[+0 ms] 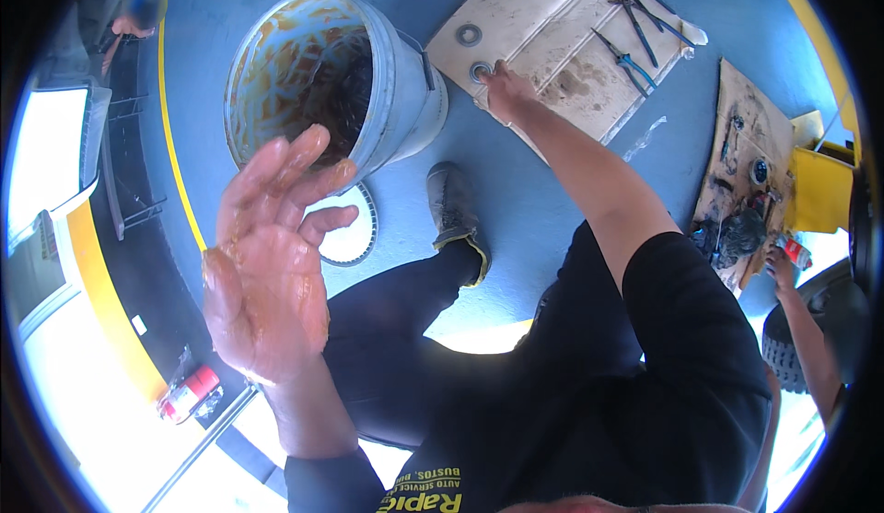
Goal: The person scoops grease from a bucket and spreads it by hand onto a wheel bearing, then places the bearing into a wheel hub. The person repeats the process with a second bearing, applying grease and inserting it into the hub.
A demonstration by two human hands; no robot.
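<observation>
My left hand [272, 264] is raised palm up, smeared with shiny amber grease, its fingers apart and nothing in them. Behind it stands a white bucket [405, 99], tilted in view, its inner wall streaked with the same grease and a dark mass inside. My right hand [508, 94] reaches out to a sheet of cardboard [525, 16] on the floor. Its fingertips close on the edge of a ring-shaped metal bearing [480, 72], which appears to rest on the cardboard. A second metal ring [469, 34] lies just beyond it.
Pliers with blue handles [628, 64] and darker long-handled pliers [637, 6] lie on the cardboard. A white lid [350, 227] sits beside my boot [451, 204]. At right, another person's hand [781, 269] holds a red can near a parts-strewn board [737, 108] and a tyre [783, 356].
</observation>
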